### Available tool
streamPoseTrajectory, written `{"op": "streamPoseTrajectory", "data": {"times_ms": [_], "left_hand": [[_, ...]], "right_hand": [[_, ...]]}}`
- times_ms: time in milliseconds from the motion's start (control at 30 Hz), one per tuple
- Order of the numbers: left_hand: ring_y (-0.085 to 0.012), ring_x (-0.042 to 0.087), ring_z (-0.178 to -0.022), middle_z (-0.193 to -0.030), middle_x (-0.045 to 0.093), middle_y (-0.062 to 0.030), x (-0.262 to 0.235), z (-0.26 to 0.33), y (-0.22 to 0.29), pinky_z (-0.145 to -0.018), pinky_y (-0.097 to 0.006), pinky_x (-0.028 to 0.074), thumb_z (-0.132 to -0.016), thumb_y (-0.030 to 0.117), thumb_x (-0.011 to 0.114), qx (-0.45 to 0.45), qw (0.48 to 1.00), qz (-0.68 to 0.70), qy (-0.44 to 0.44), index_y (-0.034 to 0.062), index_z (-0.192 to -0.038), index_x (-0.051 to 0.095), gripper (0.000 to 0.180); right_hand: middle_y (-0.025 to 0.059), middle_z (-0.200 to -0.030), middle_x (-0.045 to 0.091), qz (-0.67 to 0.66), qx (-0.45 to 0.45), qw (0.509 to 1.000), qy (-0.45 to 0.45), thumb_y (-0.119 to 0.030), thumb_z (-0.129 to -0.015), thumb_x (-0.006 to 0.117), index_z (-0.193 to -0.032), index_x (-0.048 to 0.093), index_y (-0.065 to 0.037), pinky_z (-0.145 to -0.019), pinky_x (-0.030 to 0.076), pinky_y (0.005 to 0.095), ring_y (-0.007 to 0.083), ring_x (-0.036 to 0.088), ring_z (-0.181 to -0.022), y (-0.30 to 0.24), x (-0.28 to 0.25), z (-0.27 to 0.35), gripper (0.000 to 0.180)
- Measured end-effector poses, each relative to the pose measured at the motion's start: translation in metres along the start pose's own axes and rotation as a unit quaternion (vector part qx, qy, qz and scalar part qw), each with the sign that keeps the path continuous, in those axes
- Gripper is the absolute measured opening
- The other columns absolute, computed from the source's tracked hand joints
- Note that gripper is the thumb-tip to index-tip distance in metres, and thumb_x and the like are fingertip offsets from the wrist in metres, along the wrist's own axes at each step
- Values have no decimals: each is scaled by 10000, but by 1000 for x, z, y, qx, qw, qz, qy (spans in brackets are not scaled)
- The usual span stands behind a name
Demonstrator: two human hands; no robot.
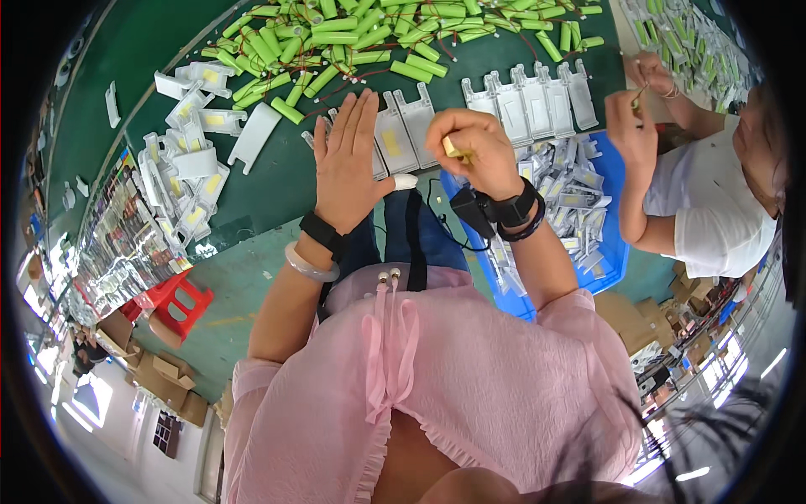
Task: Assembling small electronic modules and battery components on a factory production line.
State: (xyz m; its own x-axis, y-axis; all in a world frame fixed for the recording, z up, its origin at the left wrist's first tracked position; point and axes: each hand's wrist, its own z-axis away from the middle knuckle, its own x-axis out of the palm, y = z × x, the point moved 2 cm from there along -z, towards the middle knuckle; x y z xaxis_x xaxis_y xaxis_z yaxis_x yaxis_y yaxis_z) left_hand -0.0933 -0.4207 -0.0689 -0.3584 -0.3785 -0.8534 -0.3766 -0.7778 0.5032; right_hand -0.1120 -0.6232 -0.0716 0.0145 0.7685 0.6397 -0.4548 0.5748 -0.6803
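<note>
Our left hand [344, 172] hides some of the casings [406, 156], our right hand [480, 153] part of a yellow piece [452, 147]; the top edge crops the batteries [334, 38].

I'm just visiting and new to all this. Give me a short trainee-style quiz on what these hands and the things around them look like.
1. True or false: the left hand is closed around a green cylinder.

2. What colour is the small piece held in the right hand?
A) red
B) yellow
C) blue

3. Short answer: what lies in the blue bin on the person's right?

Key:
1. False: that hand is open with its fingers extended, and a white covering is on its thumb.
2. B.
3. A heap of white plastic parts, several with yellow patches.
</note>
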Motion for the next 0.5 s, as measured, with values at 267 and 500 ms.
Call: {"op": "streamPoseTrajectory", "data": {"times_ms": [267,500], "left_hand": [[-296,312,-1464,-1587,325,-104,1,5,-5,-1165,-580,208,-596,296,879,53,998,-3,32,30,-1555,181,1216],[-298,315,-1462,-1577,339,-107,2,5,-9,-1164,-571,212,-610,333,878,57,997,-12,42,23,-1552,184,1210]], "right_hand": [[60,-738,642,573,-126,810,11,-245,-892,647,-817,628,-90,-554,466,382,244,633,-627,-2,28,-29,173],[47,-817,680,707,-141,693,6,-223,-847,675,-890,687,-160,-614,518,403,292,667,-723,16,27,-43,77]]}}
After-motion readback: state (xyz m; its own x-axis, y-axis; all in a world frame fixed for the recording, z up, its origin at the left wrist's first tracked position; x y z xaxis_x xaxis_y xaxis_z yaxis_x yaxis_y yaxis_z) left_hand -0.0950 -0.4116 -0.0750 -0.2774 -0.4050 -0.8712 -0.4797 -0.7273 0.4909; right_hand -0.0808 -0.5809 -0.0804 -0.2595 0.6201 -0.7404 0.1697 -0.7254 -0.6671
